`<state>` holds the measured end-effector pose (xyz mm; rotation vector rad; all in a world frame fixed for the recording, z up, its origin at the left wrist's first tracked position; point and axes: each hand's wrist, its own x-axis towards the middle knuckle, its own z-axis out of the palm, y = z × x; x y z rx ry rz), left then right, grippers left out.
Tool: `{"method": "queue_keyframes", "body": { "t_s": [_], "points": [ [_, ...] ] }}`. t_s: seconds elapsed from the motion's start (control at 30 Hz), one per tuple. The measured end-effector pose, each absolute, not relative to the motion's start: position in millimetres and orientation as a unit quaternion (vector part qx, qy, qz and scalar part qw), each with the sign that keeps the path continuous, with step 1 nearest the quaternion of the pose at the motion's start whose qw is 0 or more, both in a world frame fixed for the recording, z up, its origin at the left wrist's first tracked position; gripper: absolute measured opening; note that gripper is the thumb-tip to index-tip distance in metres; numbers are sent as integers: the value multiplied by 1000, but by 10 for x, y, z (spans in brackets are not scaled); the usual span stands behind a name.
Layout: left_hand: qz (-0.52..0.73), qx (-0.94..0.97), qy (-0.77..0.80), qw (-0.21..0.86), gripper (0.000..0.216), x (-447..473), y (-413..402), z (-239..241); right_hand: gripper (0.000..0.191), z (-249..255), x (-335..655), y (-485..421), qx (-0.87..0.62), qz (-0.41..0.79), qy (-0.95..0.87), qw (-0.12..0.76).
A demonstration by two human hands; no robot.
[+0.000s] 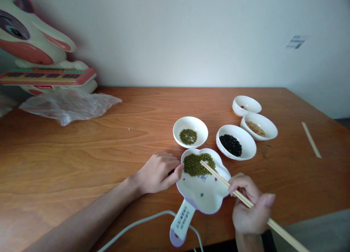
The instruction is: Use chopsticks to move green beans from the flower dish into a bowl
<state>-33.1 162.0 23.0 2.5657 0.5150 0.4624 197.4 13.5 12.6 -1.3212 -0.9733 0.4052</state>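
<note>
My right hand [250, 208] is closed around a pair of wooden chopsticks [218, 176], whose tips rest in a heap of green mung beans [197, 163]. The beans lie in a white flower-shaped dish [203, 195] with a lilac handle. My left hand [158, 171] lies on the table with curled fingers, its fingertips touching the dish's left rim. Just behind the dish stands a small white bowl [190, 126] with a few green beans in it.
Three more white bowls stand at the right: black beans [231, 144], tan beans [255, 128], and one nearly bare [246, 104]. A chopstick wrapper [311, 139] lies far right. A plastic bag [69, 104] and a toy-like machine [38, 58] sit back left. A grey cable [142, 223] runs along the front edge.
</note>
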Motion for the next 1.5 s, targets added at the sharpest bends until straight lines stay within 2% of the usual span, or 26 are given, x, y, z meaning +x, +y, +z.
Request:
{"method": "queue_keyframes", "body": {
  "t_s": [0.77, 1.13, 1.33, 1.5],
  "points": [
    [153, 938, 185, 248, 46, -338, 1634, 207, 74, 83, 1966, 134, -625, 164, -447, 619],
    [154, 939, 188, 245, 45, -354, 1619, 184, 74, 90, 1998, 103, -576, 139, -456, 664],
    [161, 939, 185, 241, 45, -341, 1620, 206, 74, 295, 1972, 284, -508, 41, -465, 724],
    [161, 938, 188, 243, 45, -344, 1616, 215, 76, 418, 1911, 532, -507, 33, -495, 705]
  ]
}}
